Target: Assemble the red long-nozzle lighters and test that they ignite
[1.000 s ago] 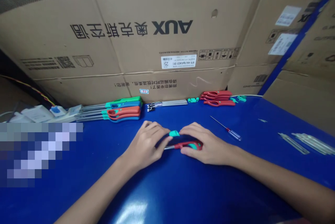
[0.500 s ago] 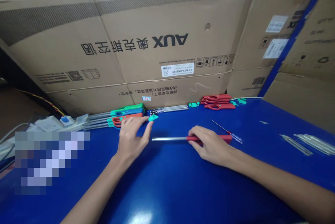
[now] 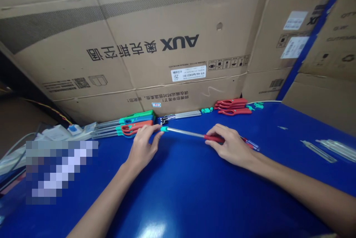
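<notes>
My right hand [image 3: 230, 144] is closed around the red handle of a long-necked lighter [image 3: 189, 133], whose metal tube points left and slightly up. My left hand [image 3: 144, 142] pinches a small turquoise plastic piece [image 3: 164, 129] between thumb and fingertips. That piece is at the far end of the metal tube, touching it or fitted over it; how deep I cannot tell. Just beyond my right hand lies a screwdriver [image 3: 251, 144], partly hidden by the hand. Lighters with green, blue and orange handles [image 3: 137, 123] lie behind my left hand.
Metal tubes with wires [image 3: 187, 115], turquoise rings [image 3: 206, 110] and red handles [image 3: 233, 106] line the cardboard wall [image 3: 144, 19]. Turquoise bits [image 3: 258, 105] lie beyond them. Clear thin strips [image 3: 338, 149] are on the blue table [image 3: 178, 193] at right. White plugs and cables [image 3: 57, 132] crowd the left.
The lighter has been lifted and tilted, its tube end rising to the left hand. The turquoise piece, held apart from it before, now meets the tube's end. The view has shifted slightly.
</notes>
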{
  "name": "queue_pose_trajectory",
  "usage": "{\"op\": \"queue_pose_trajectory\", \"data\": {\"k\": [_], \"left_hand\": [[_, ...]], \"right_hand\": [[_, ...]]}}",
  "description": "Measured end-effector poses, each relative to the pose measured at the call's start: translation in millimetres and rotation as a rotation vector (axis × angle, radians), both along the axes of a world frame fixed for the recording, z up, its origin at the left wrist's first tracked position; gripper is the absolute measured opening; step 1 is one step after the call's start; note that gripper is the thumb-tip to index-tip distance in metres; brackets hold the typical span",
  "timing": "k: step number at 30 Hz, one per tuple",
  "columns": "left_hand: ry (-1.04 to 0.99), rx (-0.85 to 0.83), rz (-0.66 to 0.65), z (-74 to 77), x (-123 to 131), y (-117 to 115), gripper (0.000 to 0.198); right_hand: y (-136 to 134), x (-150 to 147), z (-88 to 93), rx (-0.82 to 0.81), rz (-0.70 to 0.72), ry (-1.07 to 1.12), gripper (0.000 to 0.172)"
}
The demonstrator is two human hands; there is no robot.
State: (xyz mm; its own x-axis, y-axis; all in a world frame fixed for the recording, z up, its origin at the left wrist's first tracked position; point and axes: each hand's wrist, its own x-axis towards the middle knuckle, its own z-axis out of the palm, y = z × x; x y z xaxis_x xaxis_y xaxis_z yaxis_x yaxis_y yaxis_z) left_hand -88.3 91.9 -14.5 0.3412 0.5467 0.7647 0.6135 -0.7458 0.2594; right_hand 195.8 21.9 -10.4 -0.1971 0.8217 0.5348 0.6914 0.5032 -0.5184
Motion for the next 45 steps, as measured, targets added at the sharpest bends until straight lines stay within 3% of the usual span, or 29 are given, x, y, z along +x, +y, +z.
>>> {"op": "queue_pose_trajectory", "data": {"k": [6,15,23,26,30,32,38,45], "left_hand": [[-0.131,-0.270,-0.152,5.4,7,-9,0.015],[-0.602,-0.798,-0.358,10.3,22,-17,0.027],[-0.796,-0.953,-0.427,14.1,24,-22,0.028],[-0.799,-0.956,-0.432,14.3,22,-21,0.029],[-0.811,-0.968,-0.461,13.9,22,-21,0.029],[-0.827,-0.975,-0.475,14.0,23,-22,0.029],[-0.901,-0.992,-0.496,16.4,25,-23,0.030],[-0.988,-1.027,-0.496,16.8,36,-28,0.031]], "right_hand": [[-2,0,-2.7,0.000,0.031,-0.039,0.004],[-8,-1,-0.8,0.127,0.089,-0.060,0.003],[-13,-4,-2.4,0.172,0.129,-0.087,0.009],[-15,-4,8.2,-0.040,0.136,0.063,0.008],[-14,-5,18.5,-0.704,0.246,0.575,0.021],[-13,-7,16.9,-0.911,0.310,0.758,0.026],[-13,-15,2.0,-1.135,0.386,0.936,0.029],[-18,-24,-1.4,-1.190,0.405,1.000,0.032]]}}
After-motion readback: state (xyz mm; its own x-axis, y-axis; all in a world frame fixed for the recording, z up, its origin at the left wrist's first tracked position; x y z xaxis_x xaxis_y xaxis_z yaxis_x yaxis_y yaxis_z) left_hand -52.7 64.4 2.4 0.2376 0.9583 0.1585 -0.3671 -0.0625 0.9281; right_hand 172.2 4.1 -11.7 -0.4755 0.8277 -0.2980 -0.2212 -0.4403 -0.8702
